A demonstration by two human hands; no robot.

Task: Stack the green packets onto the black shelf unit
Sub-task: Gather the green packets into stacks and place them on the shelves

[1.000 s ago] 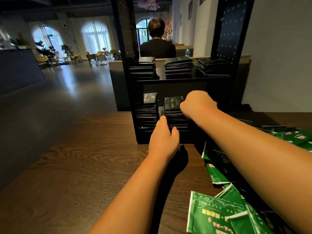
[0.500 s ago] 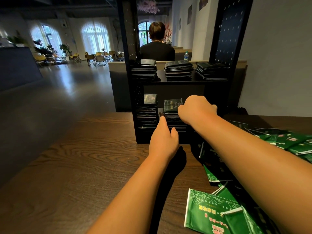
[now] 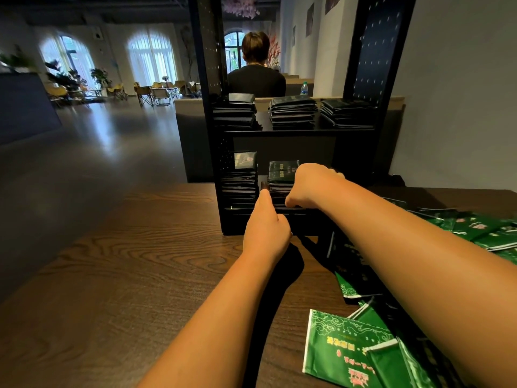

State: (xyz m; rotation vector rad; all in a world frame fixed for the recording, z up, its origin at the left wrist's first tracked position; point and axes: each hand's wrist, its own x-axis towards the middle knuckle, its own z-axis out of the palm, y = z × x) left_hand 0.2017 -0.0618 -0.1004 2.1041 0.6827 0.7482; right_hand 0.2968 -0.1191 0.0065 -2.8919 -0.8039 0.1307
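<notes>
— Any print on the loose green packets (image 3: 347, 351) on the wooden table (image 3: 126, 275)?
— Yes: a line of yellow characters and a red block beneath, upside down to the camera and too small to read.
— And on the packet topping the middle pile (image 3: 282, 171) in the black shelf unit (image 3: 366, 65)?
— Faint pale lettering, blurred, illegible.
— On the left pile (image 3: 245, 160)?
— A pale patch only, nothing legible.
— The bottle (image 3: 304, 89) far behind?
— A label band, unreadable.
</notes>
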